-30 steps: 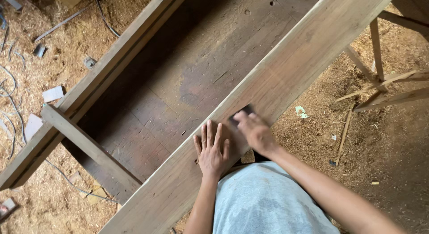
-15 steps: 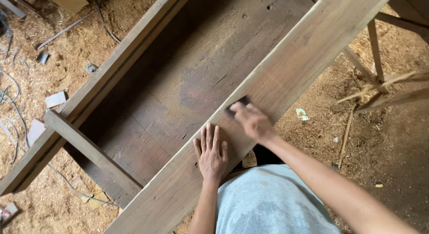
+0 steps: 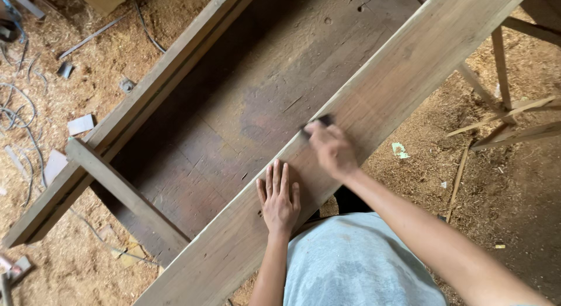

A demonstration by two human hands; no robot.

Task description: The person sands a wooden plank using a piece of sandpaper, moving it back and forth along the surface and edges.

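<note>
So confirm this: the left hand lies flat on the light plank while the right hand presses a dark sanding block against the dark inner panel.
Not quite. The head view shows the right hand pressing the dark block on the same light plank, not the dark panel. The left hand does lie flat on it.

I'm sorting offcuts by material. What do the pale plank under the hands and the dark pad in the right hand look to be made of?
The plank looks like bare, unfinished wood: pale, matte, with grain lines running along it. The dark pad under the right hand is blurred and mostly covered; it may be sandpaper or an abrasive block, but I cannot tell. The left hand lies flat on the plank.
</note>
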